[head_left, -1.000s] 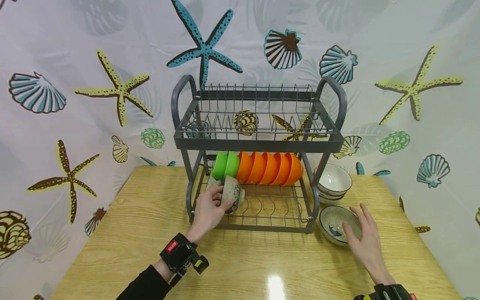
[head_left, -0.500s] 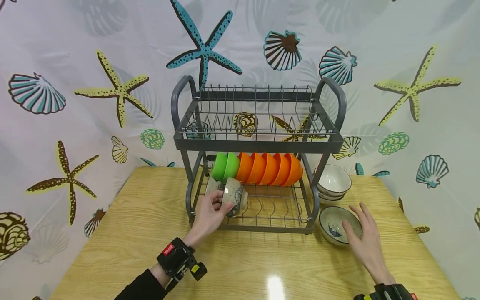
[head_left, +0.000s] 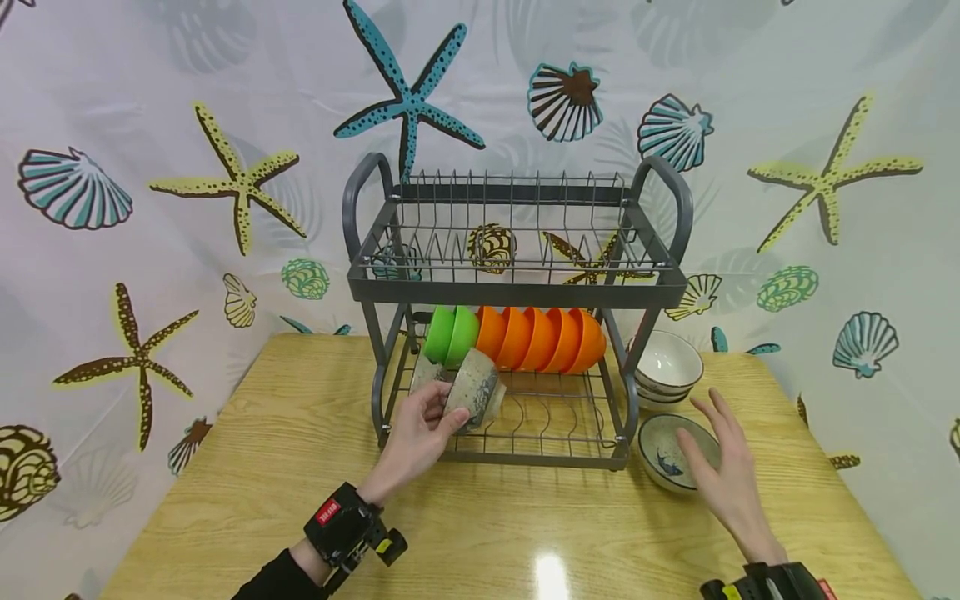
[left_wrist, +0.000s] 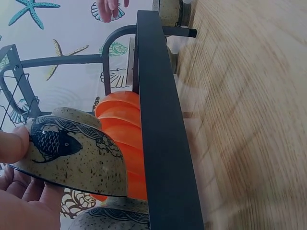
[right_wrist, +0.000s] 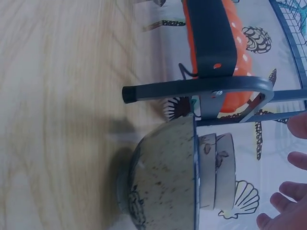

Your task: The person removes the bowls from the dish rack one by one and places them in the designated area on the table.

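Note:
My left hand [head_left: 416, 429] pinches a speckled stoneware bowl [head_left: 474, 390] by its rim, thumb on the outside, fingers inside. In the left wrist view this bowl [left_wrist: 79, 155] shows a dark fish pattern. It leans on its side at the lower tier of the dish rack [head_left: 517, 458], base to the right. A second speckled bowl [head_left: 424, 373] stands behind it in the rack, partly hidden by my hand. My right hand [head_left: 726, 475] hovers with spread, relaxed fingers over the right side of another speckled bowl [head_left: 663, 446], which sits upright on the table.
Behind the held bowl, two green bowls [head_left: 452, 333] and several orange bowls [head_left: 540, 337] stand in a row in the lower tier. A stack of white bowls [head_left: 669, 358] sits right of the rack, against its side. The upper tier [head_left: 510, 287] overhangs the lower one.
My left hand has drawn the bowl slightly right and away from the one behind it, tilting it more. My right hand has shifted a little left and up over the table bowl.

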A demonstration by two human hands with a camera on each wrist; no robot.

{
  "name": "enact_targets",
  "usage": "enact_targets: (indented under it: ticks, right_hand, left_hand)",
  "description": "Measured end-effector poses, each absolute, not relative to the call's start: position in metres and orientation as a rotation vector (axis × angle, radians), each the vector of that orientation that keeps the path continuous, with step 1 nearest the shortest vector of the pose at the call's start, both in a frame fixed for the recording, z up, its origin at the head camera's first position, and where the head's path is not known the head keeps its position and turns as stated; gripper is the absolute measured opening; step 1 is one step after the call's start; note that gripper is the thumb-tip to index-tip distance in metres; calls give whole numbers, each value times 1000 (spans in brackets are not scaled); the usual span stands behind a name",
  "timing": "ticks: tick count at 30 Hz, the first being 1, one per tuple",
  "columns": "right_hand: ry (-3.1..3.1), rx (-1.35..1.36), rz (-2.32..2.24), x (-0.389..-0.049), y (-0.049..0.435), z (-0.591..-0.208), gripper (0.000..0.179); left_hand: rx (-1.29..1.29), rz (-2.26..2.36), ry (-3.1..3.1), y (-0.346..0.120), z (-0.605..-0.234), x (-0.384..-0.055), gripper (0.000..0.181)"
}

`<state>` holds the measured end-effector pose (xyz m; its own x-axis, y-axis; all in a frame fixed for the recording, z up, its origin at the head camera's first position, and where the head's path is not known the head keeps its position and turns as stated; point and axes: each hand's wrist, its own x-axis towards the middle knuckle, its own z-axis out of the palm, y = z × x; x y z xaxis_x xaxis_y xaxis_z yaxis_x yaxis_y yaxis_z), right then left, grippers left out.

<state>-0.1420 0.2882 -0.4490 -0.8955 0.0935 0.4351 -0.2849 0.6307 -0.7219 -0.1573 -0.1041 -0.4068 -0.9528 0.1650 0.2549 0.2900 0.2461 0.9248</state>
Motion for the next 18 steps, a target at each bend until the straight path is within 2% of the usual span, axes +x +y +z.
enact_targets:
  ticks: [18]
  right_hand:
    - [-2267, 452, 1140, -135, 248, -423, 56]
  left_hand:
    - [-811, -1507, -2319, -96, -408, -138, 20]
